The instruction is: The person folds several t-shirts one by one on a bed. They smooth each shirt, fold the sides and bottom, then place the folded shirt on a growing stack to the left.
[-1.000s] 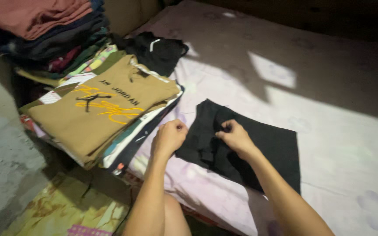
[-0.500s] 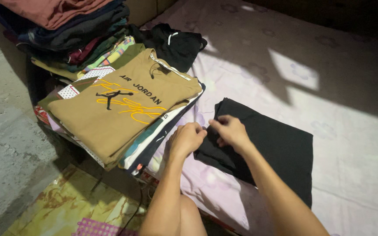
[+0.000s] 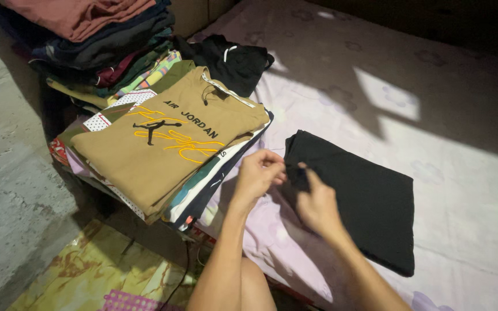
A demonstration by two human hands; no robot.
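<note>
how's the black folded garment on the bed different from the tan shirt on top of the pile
The black garment is plain and lies alone on the pale bedsheet; the tan shirt carries a printed design and tops a pile. The left hand and right hand are at the black one's edge; the tan one is untouched. Both are folded flat.

The black garment (image 3: pixel 358 196) now lies in a tidier, narrower rectangle, its loose left flap gone; the left hand (image 3: pixel 259 175) has lifted to its near corner, and the right hand (image 3: pixel 317 204) has slid back, fingers pinching that edge.
</note>
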